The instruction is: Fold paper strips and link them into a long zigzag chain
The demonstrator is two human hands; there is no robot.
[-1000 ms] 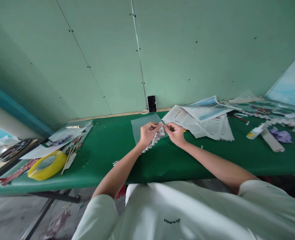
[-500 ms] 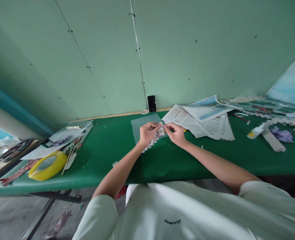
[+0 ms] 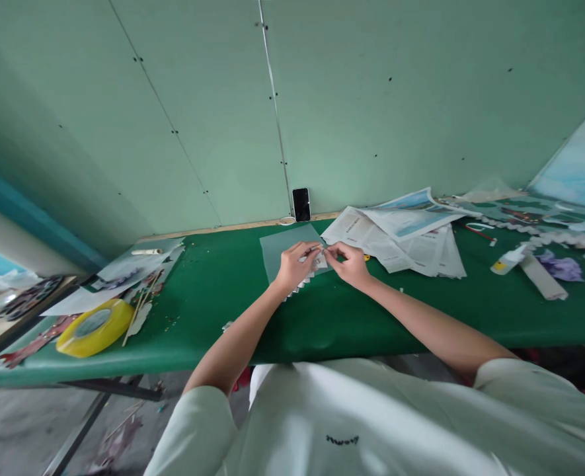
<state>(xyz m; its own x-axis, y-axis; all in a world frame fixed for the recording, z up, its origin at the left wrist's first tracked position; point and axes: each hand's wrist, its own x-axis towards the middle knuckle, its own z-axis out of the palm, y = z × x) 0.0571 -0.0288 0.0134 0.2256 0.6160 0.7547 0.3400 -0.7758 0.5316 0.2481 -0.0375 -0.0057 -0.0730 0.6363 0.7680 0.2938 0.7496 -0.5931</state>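
Observation:
A pleated whitish strip (image 3: 304, 283) hangs down toward the green table from between the fingers of both hands. My left hand (image 3: 296, 266) pinches its upper end, and its fingers hide part of it. Close on the right, my right hand (image 3: 346, 263) has thumb and forefinger pressed together at the same end of the strip. The two sets of fingertips nearly meet. Beneath the hands lies a translucent sheet (image 3: 273, 250) on the green tabletop (image 3: 207, 277).
A phone (image 3: 301, 205) leans on the wall. Newspapers (image 3: 396, 248) lie right of the hands; farther right are a glue bottle (image 3: 507, 260), a white block (image 3: 543, 277) and purple crumpled material (image 3: 560, 266). At left sits a yellow tape roll (image 3: 119, 317) beside thin sticks.
My left hand has shifted very slightly and its fingers now cover more of the strip's upper end. My right hand stays nearly in place.

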